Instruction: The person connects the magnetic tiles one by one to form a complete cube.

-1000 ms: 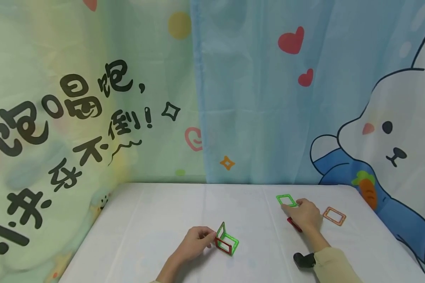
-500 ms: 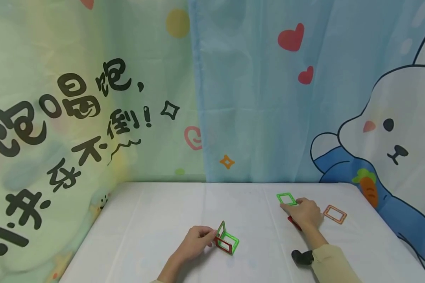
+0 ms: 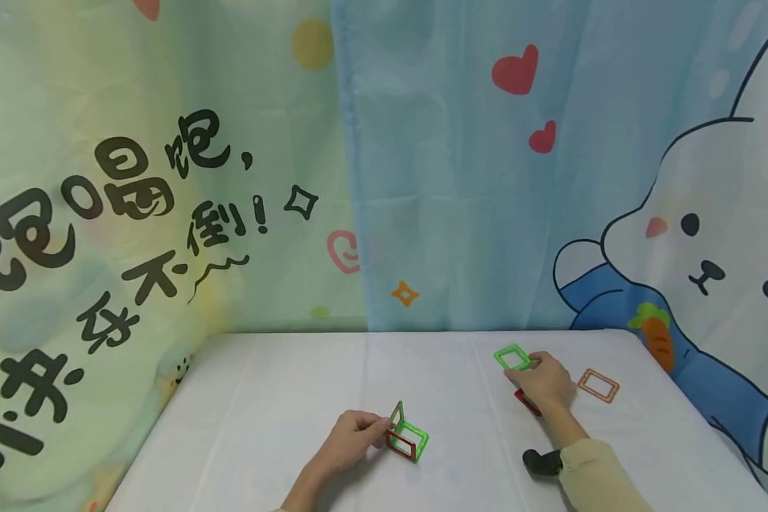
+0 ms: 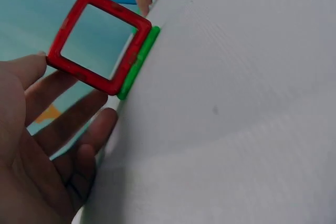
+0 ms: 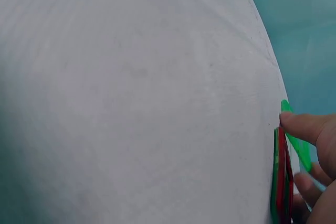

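Note:
My left hand (image 3: pixel 352 439) pinches a small joined piece of square magnetic tiles at its edge. A red tile (image 4: pixel 100 43) stands at its near side. A green tile (image 3: pixel 414 435) lies at the base and another green tile (image 3: pixel 397 414) stands behind. Farther right, my right hand (image 3: pixel 546 380) pinches a green square tile (image 3: pixel 502 350) between thumb and fingers; that tile sits slightly tilted. Under the right hand lies a small stack with a red tile (image 3: pixel 528 402) on it, partly hidden; the right wrist view shows green and red edges (image 5: pixel 281 177) stacked there.
An orange tile (image 3: pixel 599 386) lies flat to the right of my right hand. A black wrist-worn piece (image 3: pixel 541 463) sits at the right sleeve. The white-covered table (image 3: pixel 281 384) ends at a printed curtain (image 3: pixel 448 213) behind.
The green tile in my right hand has tilted and risen slightly at its far edge. My left hand keeps its hold on the joined tiles. The head view has shifted a little.

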Demonstrator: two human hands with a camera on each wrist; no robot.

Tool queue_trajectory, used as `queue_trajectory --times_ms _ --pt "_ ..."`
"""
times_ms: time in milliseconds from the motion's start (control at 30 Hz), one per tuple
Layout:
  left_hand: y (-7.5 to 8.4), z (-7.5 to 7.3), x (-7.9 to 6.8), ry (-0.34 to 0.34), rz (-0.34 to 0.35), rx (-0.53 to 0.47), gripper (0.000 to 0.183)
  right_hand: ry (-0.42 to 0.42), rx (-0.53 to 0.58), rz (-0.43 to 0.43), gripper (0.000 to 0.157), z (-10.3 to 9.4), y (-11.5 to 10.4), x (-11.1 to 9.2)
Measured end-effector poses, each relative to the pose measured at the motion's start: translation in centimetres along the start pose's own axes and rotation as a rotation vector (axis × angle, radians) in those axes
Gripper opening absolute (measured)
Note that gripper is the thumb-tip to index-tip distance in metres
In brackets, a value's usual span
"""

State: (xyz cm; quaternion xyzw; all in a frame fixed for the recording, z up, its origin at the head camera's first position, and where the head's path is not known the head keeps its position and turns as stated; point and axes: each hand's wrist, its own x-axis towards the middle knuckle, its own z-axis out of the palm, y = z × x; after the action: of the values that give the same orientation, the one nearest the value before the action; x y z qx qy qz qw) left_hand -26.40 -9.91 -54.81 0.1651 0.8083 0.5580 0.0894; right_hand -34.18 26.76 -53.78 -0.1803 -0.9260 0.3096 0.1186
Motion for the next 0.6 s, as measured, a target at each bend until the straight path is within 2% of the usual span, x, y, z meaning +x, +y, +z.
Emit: queue_trajectory --times_ms 167,367,500,600 --pt "0.0 0.0 -0.3 -0.008 -0.011 -0.075 0.031 -0.005 0.113 -0.039 0.056 0.2 -0.3 -0.1" --pt "-0.2 0.3 -0.5 -0.009 -0.02 -0.178 0.03 0.024 0.185 -0.038 0.037 0.3 -0.6 -0.1" --pt "-0.2 0.6 -0.2 -0.012 -0.018 -0.18 0.031 0.056 0.225 -0.08 0.029 0.0 -0.7 -0.2" --pt "-0.2 0.8 0.0 -0.014 -0.005 -0.18 0.032 0.079 0.258 -0.142 0.025 -0.2 -1.1 -0.6"
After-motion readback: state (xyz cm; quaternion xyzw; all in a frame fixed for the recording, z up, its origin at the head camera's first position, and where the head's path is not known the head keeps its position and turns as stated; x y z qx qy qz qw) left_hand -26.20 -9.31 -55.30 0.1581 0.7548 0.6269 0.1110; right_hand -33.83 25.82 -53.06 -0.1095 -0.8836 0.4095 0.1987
